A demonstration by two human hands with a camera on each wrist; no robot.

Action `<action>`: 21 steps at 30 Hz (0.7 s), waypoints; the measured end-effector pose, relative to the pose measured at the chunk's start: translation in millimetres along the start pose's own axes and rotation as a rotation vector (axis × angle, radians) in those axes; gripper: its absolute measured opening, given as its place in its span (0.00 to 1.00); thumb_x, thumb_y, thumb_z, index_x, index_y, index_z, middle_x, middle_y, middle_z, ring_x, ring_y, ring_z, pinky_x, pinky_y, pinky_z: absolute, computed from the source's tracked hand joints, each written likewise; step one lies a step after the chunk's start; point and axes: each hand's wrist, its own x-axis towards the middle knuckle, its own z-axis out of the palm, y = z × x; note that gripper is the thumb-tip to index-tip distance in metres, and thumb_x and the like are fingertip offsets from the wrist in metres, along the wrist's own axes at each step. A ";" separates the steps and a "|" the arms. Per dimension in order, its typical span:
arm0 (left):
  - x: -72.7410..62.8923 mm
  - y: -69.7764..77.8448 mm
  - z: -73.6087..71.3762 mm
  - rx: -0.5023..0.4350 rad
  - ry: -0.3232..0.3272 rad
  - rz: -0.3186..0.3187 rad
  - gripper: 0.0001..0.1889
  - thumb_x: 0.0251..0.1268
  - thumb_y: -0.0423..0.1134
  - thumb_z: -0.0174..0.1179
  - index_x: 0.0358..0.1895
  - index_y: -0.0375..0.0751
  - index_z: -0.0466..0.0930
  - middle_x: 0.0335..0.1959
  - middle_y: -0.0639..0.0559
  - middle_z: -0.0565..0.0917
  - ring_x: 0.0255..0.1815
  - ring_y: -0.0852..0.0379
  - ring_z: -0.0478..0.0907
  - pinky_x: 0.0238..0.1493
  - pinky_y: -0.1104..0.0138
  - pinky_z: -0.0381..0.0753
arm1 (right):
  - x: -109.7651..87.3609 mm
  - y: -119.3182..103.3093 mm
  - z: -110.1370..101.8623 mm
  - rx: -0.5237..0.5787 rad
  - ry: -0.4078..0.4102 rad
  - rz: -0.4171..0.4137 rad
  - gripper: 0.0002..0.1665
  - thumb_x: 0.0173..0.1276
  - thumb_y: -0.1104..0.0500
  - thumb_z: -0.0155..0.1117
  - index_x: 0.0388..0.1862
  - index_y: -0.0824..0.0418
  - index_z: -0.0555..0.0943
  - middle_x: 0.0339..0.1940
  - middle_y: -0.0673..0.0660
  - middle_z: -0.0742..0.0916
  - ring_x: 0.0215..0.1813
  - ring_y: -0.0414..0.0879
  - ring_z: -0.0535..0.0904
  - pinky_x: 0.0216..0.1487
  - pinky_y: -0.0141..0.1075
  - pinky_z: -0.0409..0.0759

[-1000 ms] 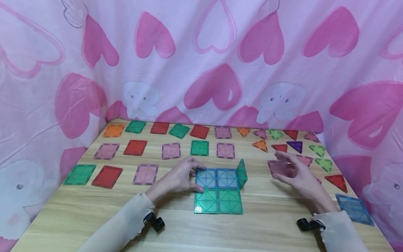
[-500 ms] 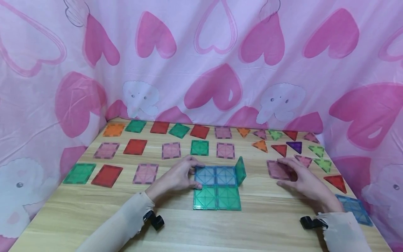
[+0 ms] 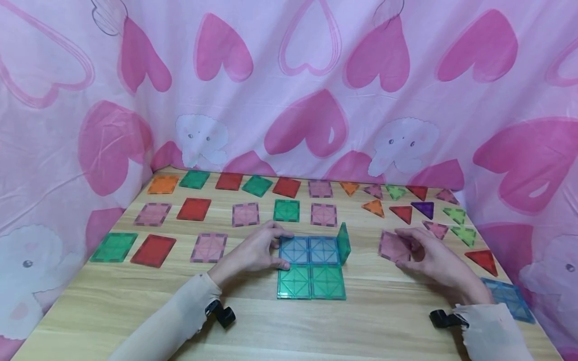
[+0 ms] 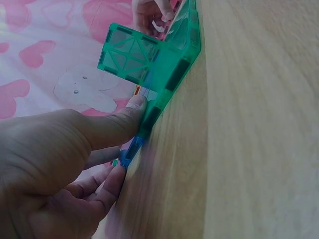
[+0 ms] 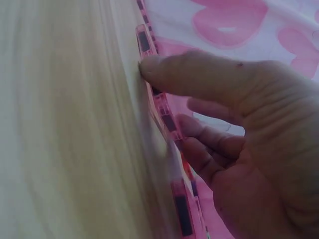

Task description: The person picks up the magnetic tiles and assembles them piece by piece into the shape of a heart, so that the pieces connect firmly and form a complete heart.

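In the head view, two blue square magnetic tiles [image 3: 323, 250] lie flat, joined to two green square magnetic tiles [image 3: 327, 283] in front of them. One green tile [image 3: 343, 244] stands on edge at the right side of the blue pair; the left wrist view also shows this upright green tile [image 4: 128, 54]. My left hand [image 3: 253, 250] holds the left blue tile [image 3: 295, 250] by its left side, thumb in front and fingers behind. At the right, my right hand [image 3: 429, 255] pinches a pink square tile [image 3: 391, 245] between thumb and fingers; fingers cover its right part.
Rows of loose square tiles, such as a red one [image 3: 153, 251] and a pink one [image 3: 209, 247], lie at the left and back. Triangles, including a purple one [image 3: 423, 210], lie back right. A blue tile [image 3: 508, 300] rests beyond my right wrist. Pink curtain [image 3: 289, 75] surrounds the table.
My right hand has lowered and closed its fingers on the pink tile, which has turned slightly and shifted left. My left hand stays at the blue tile, while the joined tiles appear slightly higher in view.
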 end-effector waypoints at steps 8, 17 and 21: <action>-0.1 -0.4 1.2 -0.015 0.003 -0.002 0.40 0.55 0.46 0.89 0.74 0.49 0.85 0.64 0.52 0.78 0.51 0.57 0.77 0.54 0.60 0.82 | -3.2 -21.5 27.3 0.281 -0.024 -0.166 0.55 0.59 0.62 0.90 0.82 0.59 0.70 0.68 0.62 0.82 0.60 0.48 0.84 0.62 0.29 0.83; -0.9 1.4 -0.4 -0.005 0.005 0.012 0.40 0.55 0.45 0.89 0.74 0.48 0.84 0.64 0.52 0.78 0.51 0.58 0.77 0.54 0.62 0.83 | -11.6 -51.1 66.1 0.679 -0.226 -0.342 0.51 0.61 0.76 0.81 0.78 0.69 0.62 0.70 0.79 0.73 0.66 0.50 0.84 0.66 0.32 0.83; -0.4 1.0 -0.7 0.005 0.009 0.012 0.40 0.55 0.46 0.89 0.73 0.48 0.85 0.64 0.52 0.78 0.50 0.58 0.77 0.53 0.63 0.83 | -11.4 -60.7 76.5 0.727 -0.270 -0.369 0.51 0.61 0.77 0.81 0.77 0.70 0.62 0.72 0.78 0.73 0.70 0.53 0.82 0.68 0.34 0.84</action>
